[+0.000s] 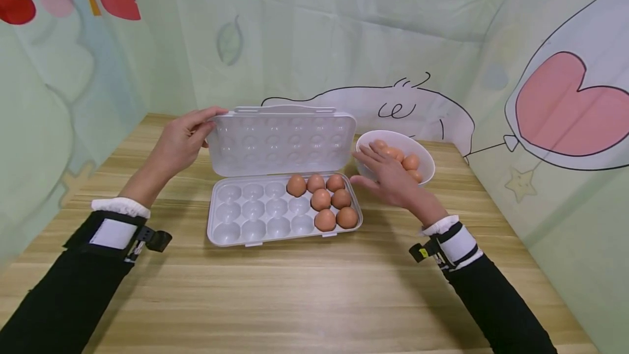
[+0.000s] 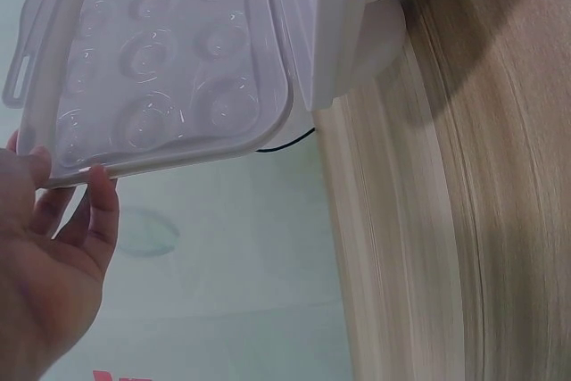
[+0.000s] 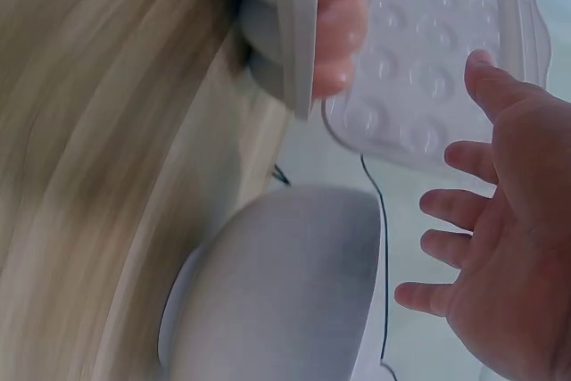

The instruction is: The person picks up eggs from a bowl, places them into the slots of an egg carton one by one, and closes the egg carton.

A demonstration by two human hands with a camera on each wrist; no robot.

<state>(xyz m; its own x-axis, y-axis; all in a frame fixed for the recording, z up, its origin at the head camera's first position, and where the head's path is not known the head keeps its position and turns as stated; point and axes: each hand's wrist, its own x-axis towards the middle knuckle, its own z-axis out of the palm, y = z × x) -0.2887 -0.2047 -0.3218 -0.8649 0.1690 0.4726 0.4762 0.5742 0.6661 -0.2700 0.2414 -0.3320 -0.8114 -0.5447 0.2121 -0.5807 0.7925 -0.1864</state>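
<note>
A white plastic egg box lies on the wooden table, its lid (image 1: pixel 282 149) raised at the back. Brown eggs (image 1: pixel 321 200), several of them, fill the right part of its tray (image 1: pixel 265 199); the hollows on the left hold none. My left hand (image 1: pixel 179 141) grips the lid's upper left corner, thumb and fingers on either side of the edge in the left wrist view. Spread and holding nothing, my right hand (image 1: pixel 390 176) hovers over the near left side of a white bowl (image 1: pixel 428 165). Several eggs (image 1: pixel 411 162) lie in the bowl, partly hidden by that hand.
The bowl stands right of the egg box, near the table's (image 1: pixel 295 299) back edge. A printed cloth backdrop (image 1: pixel 314 31) surrounds the table behind and at the sides. Each wrist wears a strapped small camera (image 1: pixel 159 240).
</note>
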